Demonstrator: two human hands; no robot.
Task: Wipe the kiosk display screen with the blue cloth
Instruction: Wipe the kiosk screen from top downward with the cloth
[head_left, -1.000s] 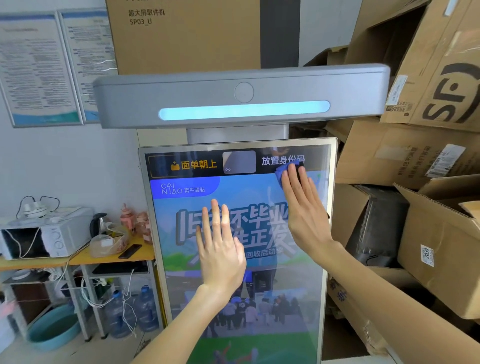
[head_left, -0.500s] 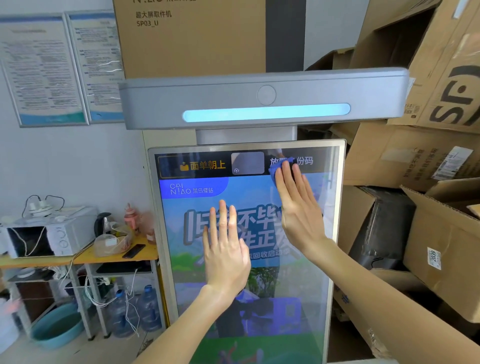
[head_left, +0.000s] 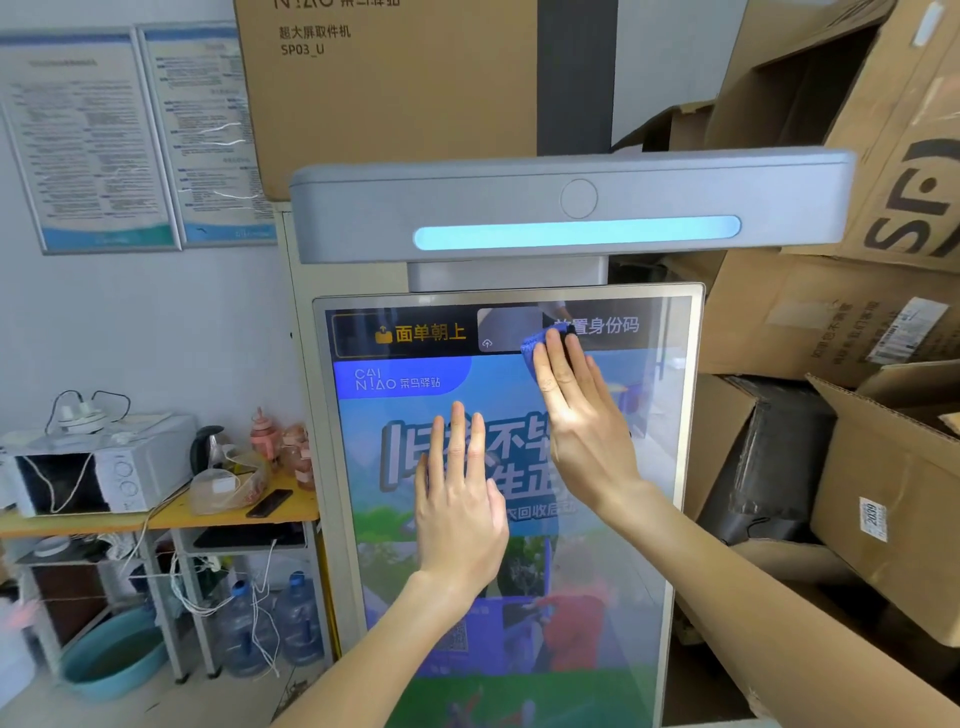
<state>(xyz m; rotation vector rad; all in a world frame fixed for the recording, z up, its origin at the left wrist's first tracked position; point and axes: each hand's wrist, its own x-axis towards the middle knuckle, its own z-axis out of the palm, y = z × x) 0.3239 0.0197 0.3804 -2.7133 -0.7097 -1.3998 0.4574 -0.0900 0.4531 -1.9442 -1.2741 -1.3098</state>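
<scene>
The tall kiosk display screen (head_left: 639, 519) stands upright in front of me, lit with a colourful advert and a dark strip along its top. My right hand (head_left: 576, 415) lies flat on the upper part of the screen, pressing the blue cloth (head_left: 532, 345) against the glass; only the cloth's top left corner shows past my fingertips. My left hand (head_left: 460, 499) rests flat on the middle of the screen, fingers together and pointing up, with nothing in it.
A grey scanner bar (head_left: 571, 208) with a glowing blue strip overhangs the screen. Stacked cardboard boxes (head_left: 883, 493) crowd the right side. At the left, a yellow table (head_left: 156, 519) carries a microwave (head_left: 98, 473); water bottles (head_left: 270, 623) and a blue basin (head_left: 109, 654) sit below.
My right hand has slid the blue cloth leftward along the top of the screen. My left hand stays flat on the middle. The view has shifted a little.
</scene>
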